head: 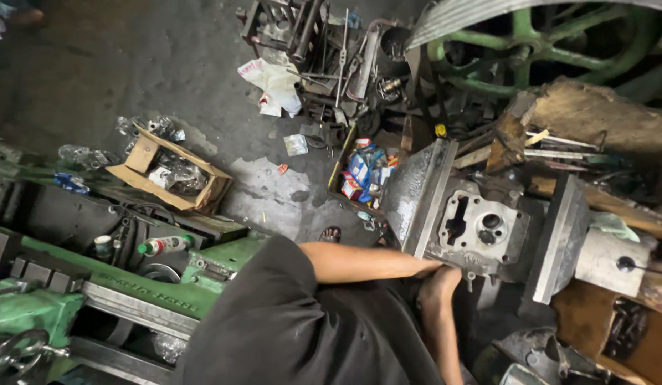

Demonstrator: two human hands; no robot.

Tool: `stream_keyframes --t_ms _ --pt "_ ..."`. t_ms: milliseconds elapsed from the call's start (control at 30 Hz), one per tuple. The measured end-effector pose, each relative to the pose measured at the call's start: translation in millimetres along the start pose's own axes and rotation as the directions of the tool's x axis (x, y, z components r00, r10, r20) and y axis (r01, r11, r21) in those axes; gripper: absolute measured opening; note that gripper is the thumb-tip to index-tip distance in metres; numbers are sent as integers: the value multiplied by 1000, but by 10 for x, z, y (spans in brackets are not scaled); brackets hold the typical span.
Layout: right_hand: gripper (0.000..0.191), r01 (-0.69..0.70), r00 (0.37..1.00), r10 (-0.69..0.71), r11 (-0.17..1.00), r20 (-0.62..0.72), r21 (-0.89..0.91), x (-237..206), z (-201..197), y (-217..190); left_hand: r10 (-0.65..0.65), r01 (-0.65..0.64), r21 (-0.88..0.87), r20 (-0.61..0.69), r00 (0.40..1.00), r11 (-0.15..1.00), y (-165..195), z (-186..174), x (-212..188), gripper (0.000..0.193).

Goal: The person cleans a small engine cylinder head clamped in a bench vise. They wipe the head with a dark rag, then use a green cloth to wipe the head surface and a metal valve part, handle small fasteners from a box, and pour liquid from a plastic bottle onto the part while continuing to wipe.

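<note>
Green lathe bed (142, 289), far left. Bottle w/ green cap (165, 245) lying on it. Open cardboard box (170, 175) on floor behind. Ctr: box of small cartons (365, 171). Left hand (432, 269) at lower edge of grey cast metal housing (480, 228), grip hidden, can't tell. Right hand (439, 285) just below, touching underside; fingers hidden, can't tell. Housing clamped btwn two steel plates, right of ctr.
</note>
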State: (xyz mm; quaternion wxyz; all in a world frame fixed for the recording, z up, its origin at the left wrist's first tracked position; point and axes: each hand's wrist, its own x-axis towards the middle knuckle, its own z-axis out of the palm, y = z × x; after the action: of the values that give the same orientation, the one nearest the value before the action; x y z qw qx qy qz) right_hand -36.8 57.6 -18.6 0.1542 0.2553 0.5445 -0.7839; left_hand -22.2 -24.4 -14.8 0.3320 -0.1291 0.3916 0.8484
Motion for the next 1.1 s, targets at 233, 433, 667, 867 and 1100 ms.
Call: stream_keyframes --t_ms 233,433,667,867,1100 --pt "56 111 990 -111 994 81 6 -3 58 -122 -32 32 -25 9 999 999 -153 123 -67 66" --pt "52 42 999 -42 999 -16 20 -178 114 -192 -47 46 -26 -45 998 999 -41 163 77 67" --pt "48 179 984 -178 982 26 -54 -238 303 -531 -19 3 -100 -160 987 995 -265 307 -11 68" --pt "43 -5 995 7 1000 -100 20 -470 133 -551 -3 -4 -29 -239 971 1000 -223 306 15 71" --pt "40 224 971 -225 974 -86 -22 -543 119 -636 98 -88 47 -288 953 995 -304 479 -95 72"
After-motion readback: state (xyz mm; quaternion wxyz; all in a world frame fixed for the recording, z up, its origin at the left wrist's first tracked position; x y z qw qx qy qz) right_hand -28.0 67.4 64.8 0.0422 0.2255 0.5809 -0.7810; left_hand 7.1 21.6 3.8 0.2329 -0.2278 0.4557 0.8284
